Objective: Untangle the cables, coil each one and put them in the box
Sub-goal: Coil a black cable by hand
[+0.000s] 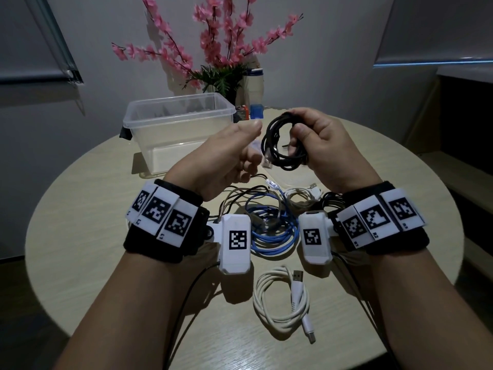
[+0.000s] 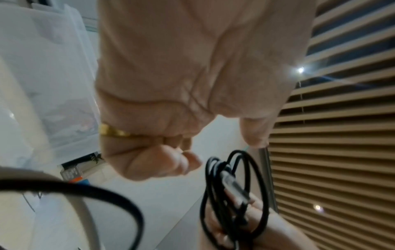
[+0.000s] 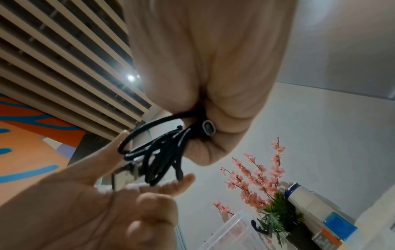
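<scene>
Black cable [image 1: 284,145] coiled, gripped in right hand [image 1: 328,145] above tabletop centre. Left hand [image 1: 229,153] empty, fingers loosely curled. Next, judged: into box [image 1: 149,122] at far left edge.

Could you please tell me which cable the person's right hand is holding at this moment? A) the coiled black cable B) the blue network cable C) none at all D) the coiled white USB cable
A: the right hand grips the coiled black cable above the table, while the white USB cable and blue cable lie on the tabletop.
</scene>
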`<state>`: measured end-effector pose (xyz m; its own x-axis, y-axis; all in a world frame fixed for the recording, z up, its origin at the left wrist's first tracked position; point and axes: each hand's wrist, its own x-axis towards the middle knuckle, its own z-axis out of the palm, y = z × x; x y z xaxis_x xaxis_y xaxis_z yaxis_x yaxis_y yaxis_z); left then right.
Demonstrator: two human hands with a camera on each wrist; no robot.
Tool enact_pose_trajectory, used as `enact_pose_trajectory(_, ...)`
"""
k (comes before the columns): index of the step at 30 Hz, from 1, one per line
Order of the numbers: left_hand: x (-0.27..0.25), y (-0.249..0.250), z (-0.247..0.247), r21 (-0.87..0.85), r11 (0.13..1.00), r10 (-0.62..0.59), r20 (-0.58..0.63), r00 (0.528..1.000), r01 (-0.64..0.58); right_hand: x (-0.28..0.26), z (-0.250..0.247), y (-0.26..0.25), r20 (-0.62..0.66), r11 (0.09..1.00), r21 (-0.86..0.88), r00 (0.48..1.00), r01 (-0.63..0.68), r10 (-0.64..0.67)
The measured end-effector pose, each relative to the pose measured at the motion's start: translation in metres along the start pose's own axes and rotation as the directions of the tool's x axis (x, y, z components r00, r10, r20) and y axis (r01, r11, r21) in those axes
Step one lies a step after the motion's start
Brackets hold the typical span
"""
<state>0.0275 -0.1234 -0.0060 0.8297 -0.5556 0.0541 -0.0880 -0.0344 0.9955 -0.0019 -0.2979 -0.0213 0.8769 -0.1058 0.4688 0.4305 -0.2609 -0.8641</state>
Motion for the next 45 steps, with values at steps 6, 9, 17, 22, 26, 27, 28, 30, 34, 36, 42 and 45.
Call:
enact_pose_trajectory(6,0.001,-0.008,0.006,0.16,0.979,0.115,0.056,0.992,-0.123,-0.003,0.003,-0.001,0.047,0.999,-0.017,0.998,0.038,-0.037)
enact_pose_trajectory(9,0.0,-0.006,0.005,0.035,0.99,0.137,0.078,0.987,-0.14,-0.004,0.003,-0.003,0.077,0.999,0.01,0.996,0.045,-0.046)
enact_pose_trajectory(17,0.0,-0.006,0.007,-0.046,0.998,0.045,0.098,0.994,-0.041,-0.006,0.007,-0.005,0.144,0.996,0.058,0.987,0.062,-0.07)
enact_pose_trajectory(22,0.0,-0.005,0.007,0.005,0.998,0.067,0.038,0.997,-0.068,-0.01,0.002,-0.006,0.194,0.977,0.211,0.98,-0.007,-0.035)
enact_pose_trajectory(26,0.001,-0.003,0.006,-0.025,0.997,0.067,-0.012,0.998,-0.067,-0.009,-0.005,-0.005,0.233,0.952,0.3,0.972,-0.052,-0.021)
enact_pose_trajectory(27,0.0,-0.001,0.006,-0.055,0.996,0.073,-0.021,0.997,-0.074,-0.008,-0.006,-0.005,0.236,0.952,0.302,0.972,-0.057,-0.017)
enact_pose_trajectory(28,0.0,0.0,0.007,-0.09,0.993,0.079,-0.026,0.997,-0.081,-0.008,-0.006,-0.004,0.239,0.95,0.305,0.971,-0.062,-0.013)
enact_pose_trajectory(30,0.001,0.0,0.007,-0.146,0.986,0.082,-0.024,0.996,-0.085,-0.008,-0.006,-0.004,0.256,0.941,0.33,0.967,-0.079,-0.009)
enact_pose_trajectory(34,0.002,0.001,0.005,-0.172,0.979,0.101,-0.058,0.993,-0.11,-0.008,-0.008,-0.002,0.289,0.919,0.381,0.957,-0.102,-0.014)
enact_pose_trajectory(36,0.002,0.002,0.005,-0.151,0.979,0.122,-0.091,0.988,-0.134,-0.009,-0.01,-0.002,0.289,0.921,0.375,0.957,-0.104,-0.01)
enact_pose_trajectory(42,0.002,-0.001,0.002,-0.04,0.992,0.12,-0.068,0.991,-0.122,-0.004,-0.012,0.001,0.103,0.968,0.245,0.995,-0.043,0.019)
enact_pose_trajectory(45,0.002,-0.003,0.002,-0.012,0.995,0.099,-0.026,0.995,-0.099,-0.002,-0.016,0.001,-0.016,0.98,0.2,1.0,-0.015,0.019)
